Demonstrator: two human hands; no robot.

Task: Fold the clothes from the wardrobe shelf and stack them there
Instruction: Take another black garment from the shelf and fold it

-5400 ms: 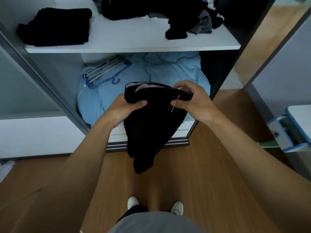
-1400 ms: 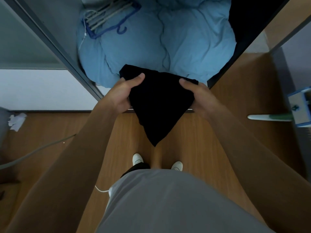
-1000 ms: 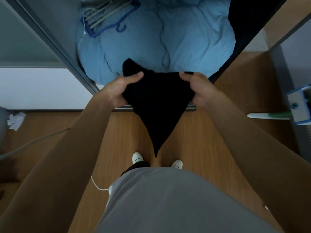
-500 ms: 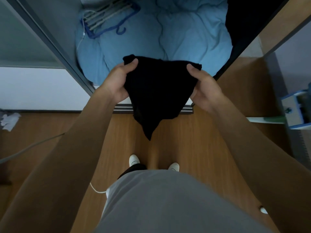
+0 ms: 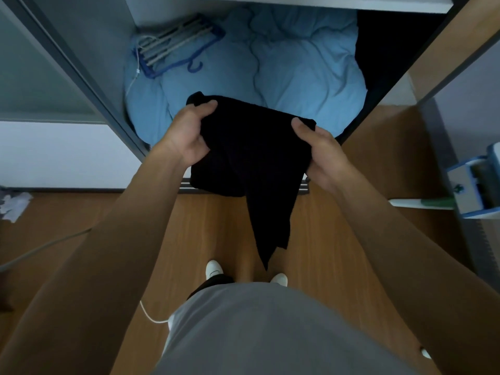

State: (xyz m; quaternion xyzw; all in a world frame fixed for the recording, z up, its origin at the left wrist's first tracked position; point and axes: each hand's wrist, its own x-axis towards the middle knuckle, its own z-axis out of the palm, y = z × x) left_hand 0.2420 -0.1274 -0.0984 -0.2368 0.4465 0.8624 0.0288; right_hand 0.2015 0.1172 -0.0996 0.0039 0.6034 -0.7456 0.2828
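In front of the wardrobe (image 5: 81, 71), left hand (image 5: 186, 136) at 9 o'clock and right hand (image 5: 322, 155) at 3 each gripped the half-folded black garment (image 5: 251, 147), its tail dangling toward 6, so I'm guessing that needs tucking in before it goes up on the shelf (image 5: 297, 2) at 12.

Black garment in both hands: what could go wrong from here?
The soft black fabric garment is only partly folded: a pointed tail hangs loose toward the brown wooden floor, so the fold may come out lopsided. The left hand and right hand grip only its upper corners, so the middle could sag open.
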